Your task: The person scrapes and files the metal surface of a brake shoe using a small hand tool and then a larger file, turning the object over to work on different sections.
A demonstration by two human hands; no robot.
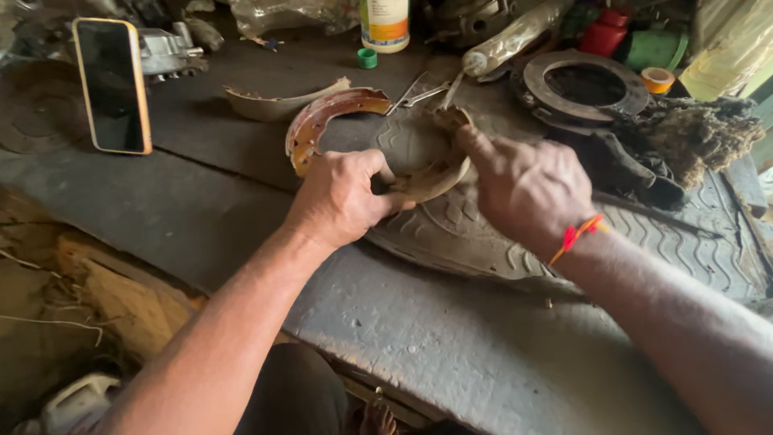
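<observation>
Head view: white-orange bottle behind hands

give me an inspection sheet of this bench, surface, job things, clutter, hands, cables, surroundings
surface: dusty dark wooden bench with a worn rubber mat on it
job's things: curved brake shoe held in both hands over the mat; second, rusty brake shoe lying behind it
clutter: phone propped upright, metal ring plate, greasy rag heap, bottle, small green cap, tape roll
grippers: left hand grips the shoe's lower end; right hand, red wrist thread, pinches its upper end
cables: nothing seen
surroundings: rubble and a white jug on the ground, lower left
</observation>
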